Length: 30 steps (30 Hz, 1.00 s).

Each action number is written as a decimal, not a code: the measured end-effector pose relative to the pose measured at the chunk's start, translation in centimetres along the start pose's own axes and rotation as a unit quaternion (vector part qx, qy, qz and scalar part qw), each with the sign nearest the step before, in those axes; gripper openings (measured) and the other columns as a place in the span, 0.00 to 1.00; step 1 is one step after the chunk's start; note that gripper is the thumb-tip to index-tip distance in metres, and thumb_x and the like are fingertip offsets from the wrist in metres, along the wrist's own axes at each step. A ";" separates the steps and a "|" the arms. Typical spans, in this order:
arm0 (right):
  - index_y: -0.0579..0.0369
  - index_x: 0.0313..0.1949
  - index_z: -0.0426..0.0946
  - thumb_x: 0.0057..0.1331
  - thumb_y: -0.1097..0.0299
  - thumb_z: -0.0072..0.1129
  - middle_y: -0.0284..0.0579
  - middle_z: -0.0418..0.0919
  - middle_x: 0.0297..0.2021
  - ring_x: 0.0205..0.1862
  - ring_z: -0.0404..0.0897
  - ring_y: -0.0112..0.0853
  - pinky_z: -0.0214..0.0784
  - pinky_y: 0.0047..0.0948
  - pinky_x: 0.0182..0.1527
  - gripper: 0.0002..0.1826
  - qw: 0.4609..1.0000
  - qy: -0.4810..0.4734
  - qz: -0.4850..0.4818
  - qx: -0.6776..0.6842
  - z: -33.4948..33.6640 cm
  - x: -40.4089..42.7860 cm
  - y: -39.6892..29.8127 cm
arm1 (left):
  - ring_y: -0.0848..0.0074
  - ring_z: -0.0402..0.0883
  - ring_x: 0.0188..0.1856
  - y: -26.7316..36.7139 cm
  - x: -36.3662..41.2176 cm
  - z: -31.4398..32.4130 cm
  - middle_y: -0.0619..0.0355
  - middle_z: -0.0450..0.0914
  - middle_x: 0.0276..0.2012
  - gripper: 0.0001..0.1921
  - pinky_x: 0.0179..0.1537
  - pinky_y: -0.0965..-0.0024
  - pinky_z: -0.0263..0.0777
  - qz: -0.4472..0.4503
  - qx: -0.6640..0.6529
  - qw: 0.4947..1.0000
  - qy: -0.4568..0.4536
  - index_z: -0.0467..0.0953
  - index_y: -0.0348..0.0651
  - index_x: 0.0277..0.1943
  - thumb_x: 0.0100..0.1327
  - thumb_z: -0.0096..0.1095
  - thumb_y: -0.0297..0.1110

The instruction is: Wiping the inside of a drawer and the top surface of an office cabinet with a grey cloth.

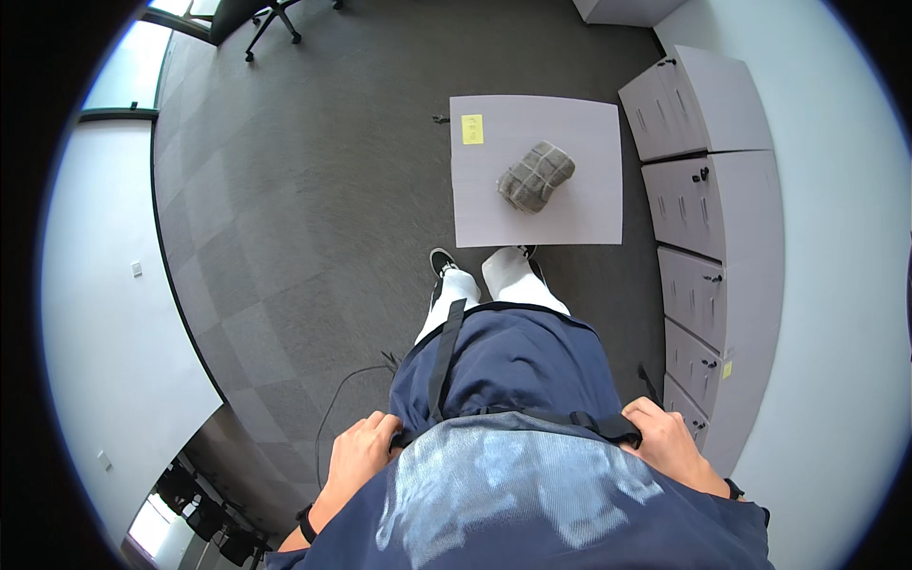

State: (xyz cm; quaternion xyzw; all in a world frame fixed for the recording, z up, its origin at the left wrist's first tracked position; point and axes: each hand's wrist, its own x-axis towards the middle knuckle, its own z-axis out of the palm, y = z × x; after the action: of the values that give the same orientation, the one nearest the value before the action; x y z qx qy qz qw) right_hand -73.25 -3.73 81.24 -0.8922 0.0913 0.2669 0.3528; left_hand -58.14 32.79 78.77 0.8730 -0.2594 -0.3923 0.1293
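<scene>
My left hand grips the left side of a black waist strap that runs across my body at the bottom of a blue printed shirt. At the strap's other side, my right hand is closed around a thick part of it. Beyond my feet stands a small white cabinet top. On it lies a folded or rolled grey checked cloth, slightly tilted, apart from both hands. A yellow sticky note with writing is stuck near the top's far left corner.
White drawer cabinets line the wall on the right, some with keys in their locks. A wheeled office chair is at the far left. A thin cable runs over the grey tiled floor beside my left hand. A white wall is at left.
</scene>
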 end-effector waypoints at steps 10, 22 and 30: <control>0.61 0.38 0.76 0.49 0.76 0.67 0.44 0.78 0.39 0.36 0.82 0.44 0.77 0.35 0.38 0.15 0.993 -0.009 0.014 0.118 -0.6 0.7 -0.4 | 0.61 0.83 0.32 1.9 3.7 -3.3 0.51 0.82 0.27 0.06 0.33 0.63 0.75 -0.017 -0.183 0.980 -0.081 0.79 0.40 0.32 0.54 0.61 0.33; 0.62 0.53 0.75 0.55 0.72 0.68 0.51 0.81 0.41 0.43 0.83 0.41 0.72 0.31 0.48 0.25 0.933 -0.242 0.141 0.225 1.6 -2.4 4.2 | 0.56 0.82 0.38 2.2 3.4 -5.1 0.44 0.82 0.35 0.10 0.41 0.63 0.73 -0.080 -0.291 0.927 -0.221 0.76 0.34 0.38 0.61 0.58 0.34; 0.64 0.57 0.71 0.72 0.53 0.58 0.37 0.80 0.41 0.36 0.78 0.23 0.73 0.24 0.43 0.26 0.731 -0.167 0.170 0.639 4.4 -1.9 6.0 | 0.78 0.75 0.33 -6.3 -1.1 2.2 0.56 0.81 0.32 0.26 0.40 0.71 0.70 -0.233 -0.534 0.790 -0.187 0.78 0.30 0.37 0.78 0.44 0.49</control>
State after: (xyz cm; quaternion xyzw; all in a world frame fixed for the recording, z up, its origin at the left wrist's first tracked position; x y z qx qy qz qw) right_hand -78.74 -5.17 76.12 -0.3668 0.3299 0.3455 0.7983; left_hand -58.24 38.54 75.28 0.6080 0.1841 -0.6424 0.4287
